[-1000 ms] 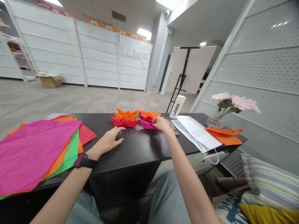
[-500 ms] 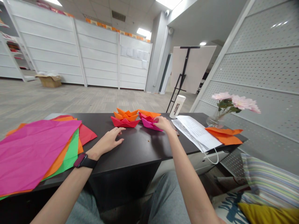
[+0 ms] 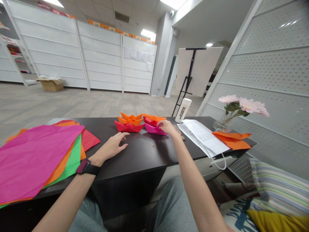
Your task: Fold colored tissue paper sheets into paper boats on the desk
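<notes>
My right hand (image 3: 168, 127) pinches the right end of a pink paper boat (image 3: 154, 129) at the front right of a small cluster of folded boats. A red paper boat (image 3: 149, 121) and an orange boat (image 3: 156, 118) stand close behind the pink one. To the left is a red boat (image 3: 129, 128), with orange boats (image 3: 130, 119) tucked behind it. My left hand (image 3: 113, 145), below a dark watch, rests on the black table with fingers apart. Its fingertips are near the left red boat and it holds nothing.
Coloured paper sheets (image 3: 36, 158) cover the table's left end. On the right lie printed pages (image 3: 205, 137) with a cable, a folded orange paper (image 3: 231, 140) and a glass vase (image 3: 220, 125) of pink flowers. A white cylinder (image 3: 183, 110) stands at the back edge.
The pink boat has shifted slightly left, in line with the boats behind it, with my right hand still on it. My left hand has hardly moved.
</notes>
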The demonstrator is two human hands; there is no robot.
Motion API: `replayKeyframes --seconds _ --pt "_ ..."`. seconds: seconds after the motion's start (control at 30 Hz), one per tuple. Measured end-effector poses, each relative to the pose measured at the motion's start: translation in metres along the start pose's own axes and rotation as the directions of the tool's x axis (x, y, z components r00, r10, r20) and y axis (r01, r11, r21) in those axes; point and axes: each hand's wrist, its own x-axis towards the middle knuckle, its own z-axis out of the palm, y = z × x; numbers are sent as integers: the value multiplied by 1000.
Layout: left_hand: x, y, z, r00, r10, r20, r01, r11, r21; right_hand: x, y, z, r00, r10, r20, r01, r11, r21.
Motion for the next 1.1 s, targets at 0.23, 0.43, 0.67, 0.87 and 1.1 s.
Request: replayKeyframes --seconds 0.23,0.43,0.67,0.87,1.1 --pt "0 0 0 1000 -2 13 2 1000 2 -5 2 -9 996 -8 -85 13 998 60" --pt "-1 7 -5 1000 -4 22 3 1000 28 -46 -38 -3 955 -58 -291 104 984 144" --pt "3 27 -15 998 -14 -65 25 987 157 -128 -87 76 968 -164 -190 233 873 429" --pt "-21 85 -58 983 -64 -172 114 947 299 -127 -82 84 986 -131 -102 162 892 421" --pt "-137 55 -143 871 -460 -171 469 679 565 -130 -82 79 984 -152 -94 178 880 441"
